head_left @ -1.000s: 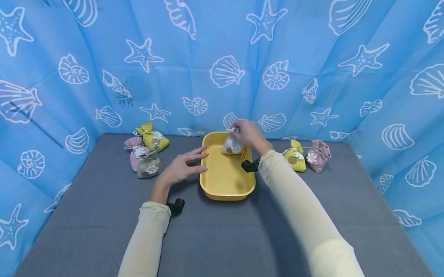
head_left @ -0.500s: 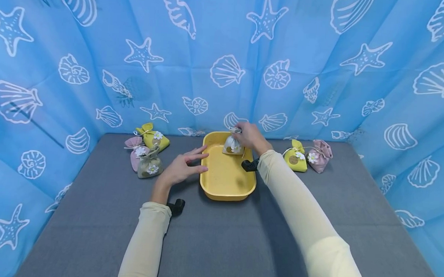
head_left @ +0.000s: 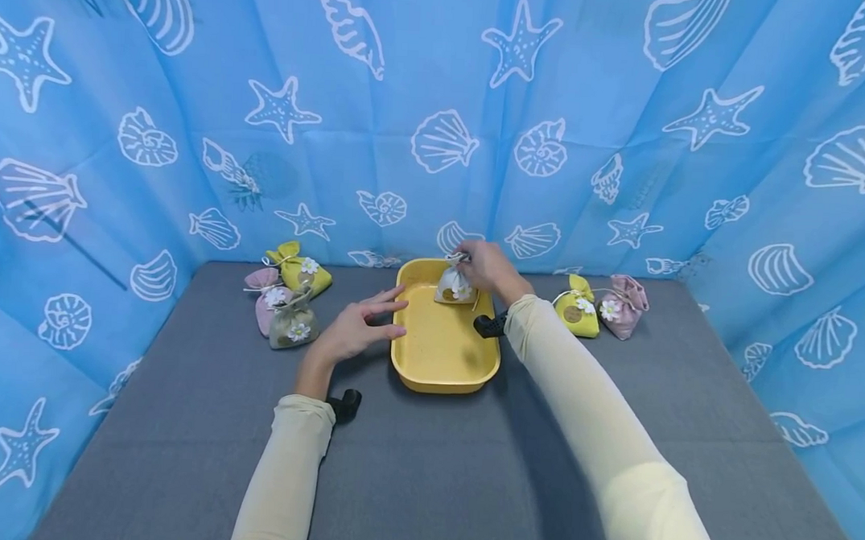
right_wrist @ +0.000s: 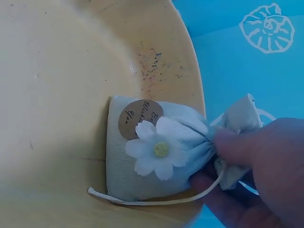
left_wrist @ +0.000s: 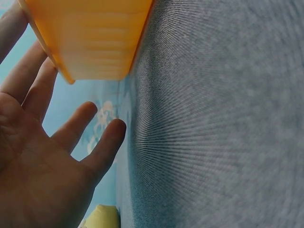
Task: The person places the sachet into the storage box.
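Note:
My right hand (head_left: 487, 266) pinches the tied neck of a pale grey drawstring pouch (right_wrist: 142, 161) between thumb and fingers. The pouch bears a white flower and a round brown label, and it sits inside the far end of a yellow plastic basin (head_left: 443, 351). A thin cord trails from its neck in the right wrist view. At the basin's left rim, my left hand (head_left: 356, 328) has its fingers spread, with fingertips right at the edge. In the left wrist view that palm and its straight fingers show beside the basin's side wall (left_wrist: 90, 42).
Left of the basin cluster a yellow pouch (head_left: 309, 277), a pink pouch (head_left: 265, 315) and a grey-green pouch (head_left: 292, 328). On the right stand another yellow pouch (head_left: 578, 313) and a pink one (head_left: 622, 310). A blue shell-print curtain (head_left: 379, 163) hangs behind the grey cloth (head_left: 424, 471).
Almost nothing moves. The pouch in my right hand shifts very slightly within the far end of the basin; my left hand stays at the rim.

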`<action>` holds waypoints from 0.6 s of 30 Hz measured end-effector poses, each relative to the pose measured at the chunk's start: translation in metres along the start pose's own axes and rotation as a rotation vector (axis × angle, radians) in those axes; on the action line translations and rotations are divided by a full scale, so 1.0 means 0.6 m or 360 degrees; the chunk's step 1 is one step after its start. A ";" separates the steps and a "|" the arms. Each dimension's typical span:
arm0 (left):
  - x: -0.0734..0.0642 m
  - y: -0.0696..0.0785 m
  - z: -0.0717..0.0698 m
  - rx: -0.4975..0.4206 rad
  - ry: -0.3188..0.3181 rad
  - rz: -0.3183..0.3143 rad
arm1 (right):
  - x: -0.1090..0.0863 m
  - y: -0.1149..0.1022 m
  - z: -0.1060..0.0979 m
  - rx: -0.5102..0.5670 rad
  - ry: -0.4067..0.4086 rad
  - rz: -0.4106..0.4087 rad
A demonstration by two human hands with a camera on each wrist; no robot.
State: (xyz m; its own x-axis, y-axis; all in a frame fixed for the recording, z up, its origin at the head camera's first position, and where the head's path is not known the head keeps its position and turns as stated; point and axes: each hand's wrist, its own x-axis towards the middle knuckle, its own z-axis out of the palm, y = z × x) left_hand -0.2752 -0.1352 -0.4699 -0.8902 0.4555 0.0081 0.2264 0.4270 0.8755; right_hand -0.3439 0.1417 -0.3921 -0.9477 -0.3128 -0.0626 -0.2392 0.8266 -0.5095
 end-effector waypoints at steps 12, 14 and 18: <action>0.001 0.002 0.001 0.0009 -0.0003 0.0010 | -0.036 0.009 -0.034 0.0098 0.0017 0.0006; 0.000 0.002 0.001 0.0011 0.0001 0.0004 | -0.045 0.013 -0.041 0.0105 0.0035 0.0000; -0.003 0.003 0.001 0.0029 0.0004 -0.0018 | -0.066 0.026 -0.053 0.0118 0.0068 0.0002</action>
State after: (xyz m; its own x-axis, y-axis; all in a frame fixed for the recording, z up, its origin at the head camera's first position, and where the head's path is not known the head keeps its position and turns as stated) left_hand -0.2731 -0.1347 -0.4688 -0.8938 0.4485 -0.0008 0.2231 0.4462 0.8667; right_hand -0.3170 0.1817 -0.3701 -0.9566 -0.2902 -0.0273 -0.2232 0.7897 -0.5715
